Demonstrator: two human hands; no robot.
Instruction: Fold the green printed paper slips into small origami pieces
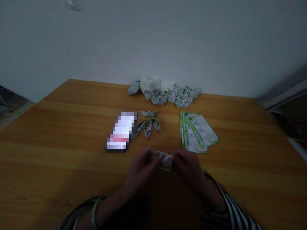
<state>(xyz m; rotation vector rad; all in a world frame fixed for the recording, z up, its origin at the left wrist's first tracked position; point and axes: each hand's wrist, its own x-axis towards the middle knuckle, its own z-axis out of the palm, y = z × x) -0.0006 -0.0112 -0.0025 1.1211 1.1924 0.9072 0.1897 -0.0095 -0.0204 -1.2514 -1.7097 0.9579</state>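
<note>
Between both hands is a small folded piece of printed paper [166, 162], white with green and some orange. My left hand [145, 164] pinches its left part, the thumb lying across the face. At the right edge, the fingertips of my right hand [188, 163] close on the same paper. Just beyond the hands lie several small folded paper pieces [148, 128], pointed at the ends. A fan of flat green-and-white printed leaflets [195, 132] rests beyond my right hand.
A phone with a lit, blurred screen [122, 131] lies left of the folded pieces. Along the wall [153, 41] sit a cluster of folded paper shapes [179, 95] and white crumpled tissue-like material [150, 83]. The wooden table [72, 127] ends at that wall.
</note>
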